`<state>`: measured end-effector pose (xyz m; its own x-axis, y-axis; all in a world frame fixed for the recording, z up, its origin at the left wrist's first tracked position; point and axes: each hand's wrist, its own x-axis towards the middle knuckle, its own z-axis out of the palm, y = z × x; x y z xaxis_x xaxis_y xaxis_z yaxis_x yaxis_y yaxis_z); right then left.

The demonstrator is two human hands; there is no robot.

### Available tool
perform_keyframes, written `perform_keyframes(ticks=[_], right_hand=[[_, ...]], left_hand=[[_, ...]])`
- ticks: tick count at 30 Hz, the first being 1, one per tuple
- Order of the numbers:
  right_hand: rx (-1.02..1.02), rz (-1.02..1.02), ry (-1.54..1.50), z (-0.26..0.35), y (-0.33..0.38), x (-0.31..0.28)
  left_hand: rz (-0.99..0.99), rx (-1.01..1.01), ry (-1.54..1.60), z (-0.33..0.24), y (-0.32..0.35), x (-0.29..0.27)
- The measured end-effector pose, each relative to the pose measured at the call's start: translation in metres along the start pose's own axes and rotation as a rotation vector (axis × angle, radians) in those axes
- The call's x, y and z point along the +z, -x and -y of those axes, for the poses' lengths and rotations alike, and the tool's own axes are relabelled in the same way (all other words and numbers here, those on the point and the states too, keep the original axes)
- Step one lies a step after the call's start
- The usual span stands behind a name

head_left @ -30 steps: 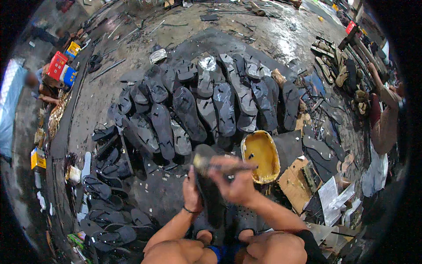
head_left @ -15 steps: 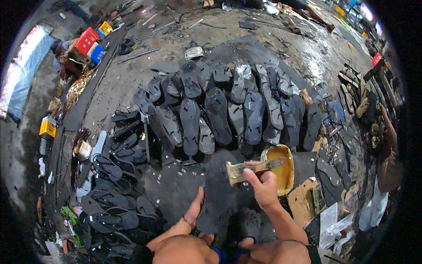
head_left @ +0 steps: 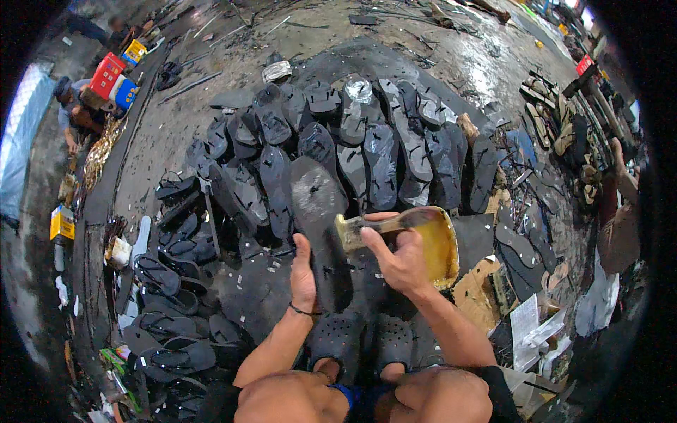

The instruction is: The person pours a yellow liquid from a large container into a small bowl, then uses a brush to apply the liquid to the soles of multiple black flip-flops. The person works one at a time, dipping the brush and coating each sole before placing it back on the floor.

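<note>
A black flip-flop sole [head_left: 317,204] is raised in front of me, its upper part shiny with a wet-looking smear. My left hand [head_left: 303,282] grips its left edge, thumb pointing up. In my right hand [head_left: 403,262] is a wide brush [head_left: 349,234] by its handle, with its pale yellow, coated bristles beside the right edge of the sole. Whether the bristles touch it I cannot tell. Behind the right hand lies an open container [head_left: 446,264] of amber, glue-like liquid, its rim caked with yellow.
Rows of black flip-flop soles [head_left: 271,176] lie beyond my hands. Assembled black flip-flops [head_left: 180,352] are piled at the left. Cardboard [head_left: 474,296] lies at the right. My feet wear dark clogs [head_left: 335,342]. Another person [head_left: 70,106] sits at the far left.
The sole has risen from low by my feet and moved away from me with my left hand. My right hand has shifted left with the brush. The whole view has also shifted.
</note>
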<state>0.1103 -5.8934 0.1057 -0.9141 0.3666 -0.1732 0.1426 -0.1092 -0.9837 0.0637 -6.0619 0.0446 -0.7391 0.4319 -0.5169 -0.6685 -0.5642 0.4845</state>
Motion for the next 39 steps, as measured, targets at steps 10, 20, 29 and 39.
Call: perform_keyframes(ticks=[10, 20, 29, 39], right_hand=[[-0.261, 0.076, 0.220, -0.023, 0.032, 0.033], [-0.127, -0.036, 0.301, -0.038, 0.038, -0.021], [-0.318, -0.375, 0.720, -0.064, 0.040, -0.097], [-0.046, -0.242, 0.974, -0.065, 0.120, -0.126]], left_hand=[[0.021, -0.030, -0.173, -0.012, -0.011, -0.032], [-0.460, 0.550, -0.307, -0.135, -0.042, -0.098], [-1.241, 0.383, -2.405, -0.257, 0.138, -0.238], [0.595, 0.484, -2.087, -0.010, 0.140, -0.148]])
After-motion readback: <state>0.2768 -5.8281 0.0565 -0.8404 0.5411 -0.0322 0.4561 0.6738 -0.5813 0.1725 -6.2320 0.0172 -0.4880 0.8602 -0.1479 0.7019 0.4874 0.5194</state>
